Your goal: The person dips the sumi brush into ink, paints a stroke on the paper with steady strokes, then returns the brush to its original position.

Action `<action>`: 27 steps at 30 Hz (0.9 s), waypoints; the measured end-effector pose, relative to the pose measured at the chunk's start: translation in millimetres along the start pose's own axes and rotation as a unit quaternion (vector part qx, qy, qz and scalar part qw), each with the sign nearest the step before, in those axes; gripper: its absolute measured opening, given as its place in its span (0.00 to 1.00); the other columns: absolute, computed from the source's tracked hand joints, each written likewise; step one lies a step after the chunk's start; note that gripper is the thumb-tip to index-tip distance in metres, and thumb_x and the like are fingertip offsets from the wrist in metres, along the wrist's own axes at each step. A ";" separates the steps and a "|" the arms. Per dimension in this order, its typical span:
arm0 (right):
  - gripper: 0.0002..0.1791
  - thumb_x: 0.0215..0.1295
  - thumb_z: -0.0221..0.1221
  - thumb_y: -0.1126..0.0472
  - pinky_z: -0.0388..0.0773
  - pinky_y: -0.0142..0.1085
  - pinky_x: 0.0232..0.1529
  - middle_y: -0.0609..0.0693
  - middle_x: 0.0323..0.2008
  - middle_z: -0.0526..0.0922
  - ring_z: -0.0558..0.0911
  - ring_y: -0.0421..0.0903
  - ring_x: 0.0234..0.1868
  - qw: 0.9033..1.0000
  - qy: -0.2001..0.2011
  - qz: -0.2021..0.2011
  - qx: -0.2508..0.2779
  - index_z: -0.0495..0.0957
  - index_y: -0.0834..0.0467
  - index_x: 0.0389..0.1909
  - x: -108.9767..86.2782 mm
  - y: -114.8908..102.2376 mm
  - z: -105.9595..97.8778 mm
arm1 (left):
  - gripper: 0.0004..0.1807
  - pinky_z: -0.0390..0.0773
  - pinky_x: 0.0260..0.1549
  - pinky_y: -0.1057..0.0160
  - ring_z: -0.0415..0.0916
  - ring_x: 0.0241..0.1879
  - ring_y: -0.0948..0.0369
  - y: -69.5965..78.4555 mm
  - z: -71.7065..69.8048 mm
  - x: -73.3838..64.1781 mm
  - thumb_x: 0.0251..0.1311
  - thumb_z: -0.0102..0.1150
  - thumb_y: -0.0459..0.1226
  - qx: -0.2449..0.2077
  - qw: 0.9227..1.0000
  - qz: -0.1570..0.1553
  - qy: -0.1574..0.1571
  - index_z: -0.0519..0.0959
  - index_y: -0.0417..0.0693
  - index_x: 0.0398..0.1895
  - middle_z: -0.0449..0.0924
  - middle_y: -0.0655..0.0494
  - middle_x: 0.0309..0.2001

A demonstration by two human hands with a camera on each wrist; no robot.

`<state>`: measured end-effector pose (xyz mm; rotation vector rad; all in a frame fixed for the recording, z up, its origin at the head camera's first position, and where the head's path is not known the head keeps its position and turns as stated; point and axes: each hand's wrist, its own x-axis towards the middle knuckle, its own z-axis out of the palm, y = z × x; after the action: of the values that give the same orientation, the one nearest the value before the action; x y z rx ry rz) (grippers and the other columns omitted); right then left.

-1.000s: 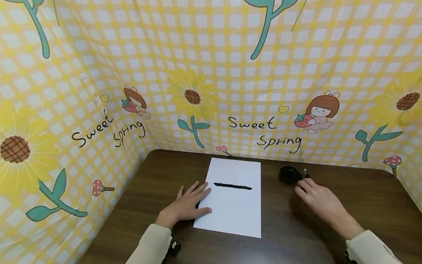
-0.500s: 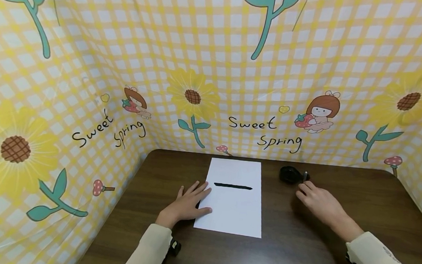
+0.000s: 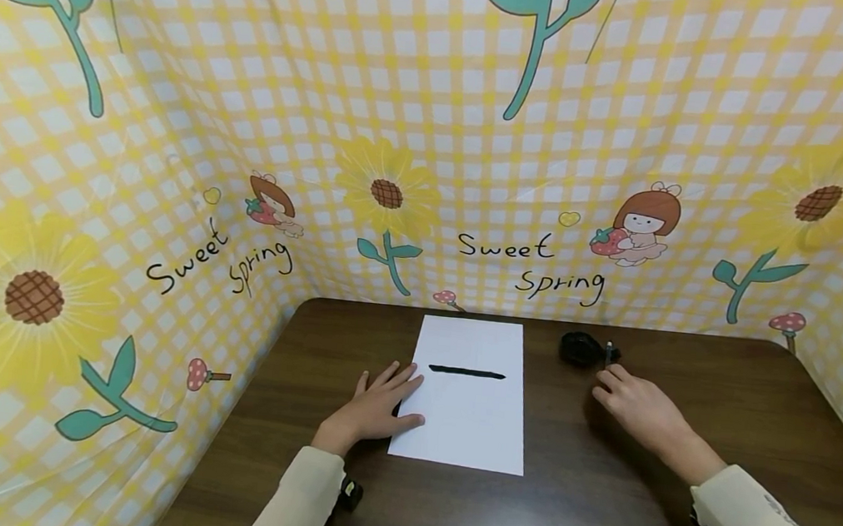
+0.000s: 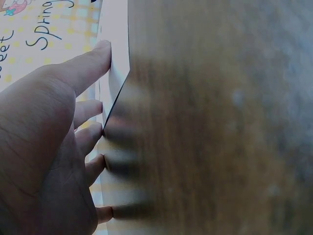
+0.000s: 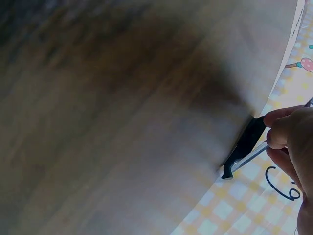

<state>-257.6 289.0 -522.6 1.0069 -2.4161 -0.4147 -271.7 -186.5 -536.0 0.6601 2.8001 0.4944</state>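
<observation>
My left hand (image 3: pixel 371 405) lies flat with spread fingers on the left edge of the white paper (image 3: pixel 463 425). Across the upper half of the paper runs one thick black stroke (image 3: pixel 466 372). To the right of the paper, my right hand (image 3: pixel 638 406) pinches a slim grey writing brush (image 3: pixel 608 354) between thumb and fingers. Its bristles are not visible. Beside those fingertips sits a small black ink dish (image 3: pixel 578 348), rounded with a narrow end. The right wrist view shows the brush (image 5: pixel 252 157) slanting alongside the dish (image 5: pixel 248 137).
A brown wooden table (image 3: pixel 580 511) carries everything. Yellow checked cloth (image 3: pixel 519 180) with sunflowers and lettering hangs behind its back edge and along the sides. Each wrist wears a dark band below a cream sleeve (image 3: pixel 299 495).
My right hand has drawn slightly back toward me with the brush, uncovering more of the dish's narrow end. The left hand stays in place on the paper.
</observation>
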 end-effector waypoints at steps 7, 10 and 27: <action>0.18 0.46 0.79 0.74 0.87 0.38 0.38 0.58 0.48 0.87 0.84 0.56 0.51 1.000 0.000 -0.004 -0.005 0.87 0.58 0.38 -1.2 0.1 2.1 | 0.44 0.35 0.77 0.23 0.39 0.88 0.46 0.6 -0.1 0.5 0.74 0.54 0.63 0.000 1.000 -0.005 0.000 0.57 0.59 0.87 0.47 0.57 0.88; 0.18 0.47 0.79 0.73 0.87 0.39 0.40 0.57 0.48 0.87 0.84 0.56 0.51 1.000 -0.011 -0.003 -0.003 0.88 0.58 0.39 -1.7 0.3 3.2 | 0.44 0.36 0.77 0.23 0.39 0.88 0.46 1.2 -0.1 0.0 0.74 0.54 0.64 0.002 1.000 -0.006 0.000 0.57 0.59 0.87 0.47 0.57 0.88; 0.18 0.49 0.78 0.74 0.88 0.39 0.38 0.57 0.49 0.86 0.85 0.56 0.52 0.999 -0.042 0.004 0.013 0.88 0.58 0.40 -3.2 1.3 6.1 | 0.44 0.36 0.77 0.22 0.40 0.88 0.45 1.2 -0.1 -0.1 0.74 0.54 0.63 0.000 1.000 -0.003 -0.002 0.58 0.58 0.87 0.47 0.56 0.88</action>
<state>-259.7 292.7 -528.1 1.0082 -2.5050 -0.4320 -271.2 -185.6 -535.4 0.6505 2.7967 0.4923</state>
